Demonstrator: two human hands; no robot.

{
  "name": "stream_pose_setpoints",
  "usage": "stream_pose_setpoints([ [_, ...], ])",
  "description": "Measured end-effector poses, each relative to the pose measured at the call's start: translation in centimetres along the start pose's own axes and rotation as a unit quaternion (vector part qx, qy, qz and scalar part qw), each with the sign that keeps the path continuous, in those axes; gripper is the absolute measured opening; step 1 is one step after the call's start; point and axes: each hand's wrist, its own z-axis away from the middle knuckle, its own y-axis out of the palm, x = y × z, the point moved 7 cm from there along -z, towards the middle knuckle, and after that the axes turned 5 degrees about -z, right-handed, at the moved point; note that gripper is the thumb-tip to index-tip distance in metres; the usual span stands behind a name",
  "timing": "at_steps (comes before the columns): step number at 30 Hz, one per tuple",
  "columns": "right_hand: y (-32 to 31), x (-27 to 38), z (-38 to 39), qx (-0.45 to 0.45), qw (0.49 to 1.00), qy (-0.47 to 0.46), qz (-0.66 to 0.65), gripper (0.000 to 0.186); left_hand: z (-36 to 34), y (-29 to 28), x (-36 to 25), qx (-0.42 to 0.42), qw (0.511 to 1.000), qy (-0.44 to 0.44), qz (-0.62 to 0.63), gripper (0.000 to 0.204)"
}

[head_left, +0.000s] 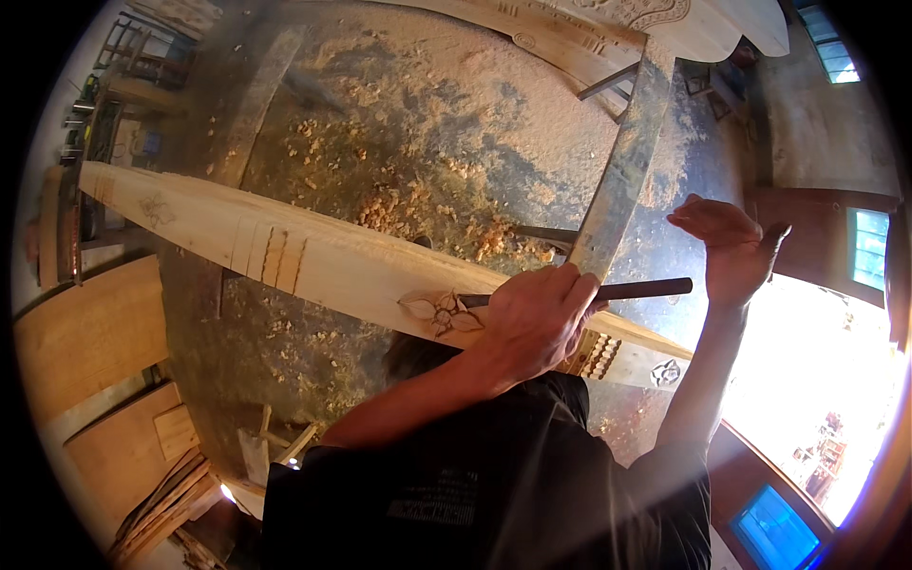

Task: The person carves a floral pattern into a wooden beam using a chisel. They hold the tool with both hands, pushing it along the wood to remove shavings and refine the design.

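My left hand (537, 318) is closed around a dark, rod-like carving chisel (646, 289). The chisel's thin end meets a carved flower (445, 312) on a long pale timber beam (351, 256), and its thick end sticks out to the right. The cutting tip is too small to make out. Off to the right, my right hand (727, 242) is raised in the air with its palm open and the thumb apart, holding nothing. Cut grooves (271, 256) cross the beam left of the flower. A beaded pattern and another flower (665, 372) lie toward its right end.
A support plank (627, 161) runs from the beam to another carved timber (570, 38) at the back. Wood shavings (380, 214) and sawdust cover the floor. Boards (95, 323) and stacked wood strips (166, 503) stand at the left. Bright daylight comes through a doorway (807, 380) at the right.
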Motion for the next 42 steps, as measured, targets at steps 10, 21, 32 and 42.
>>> stream_pose_setpoints([
  [10,-0.7,-1.7,0.8,-0.021,0.982,0.043,-0.183,0.113,-0.2,0.0,0.1,0.000,1.000,0.008,-0.009,0.025],
  [21,-0.7,-0.7,6.0,-0.102,0.991,0.061,-0.054,0.109,1.0,0.8,-2.0,0.027,0.990,0.135,-0.014,0.032],
  [32,0.2,-0.8,6.4,-0.077,0.990,0.057,-0.101,0.114,0.8,0.6,-1.7,0.021,0.994,0.106,0.015,0.032],
  [42,0.9,-0.1,5.9,-0.064,0.992,0.039,-0.103,0.118,0.6,0.5,-1.6,0.022,0.996,0.084,0.025,0.034],
])
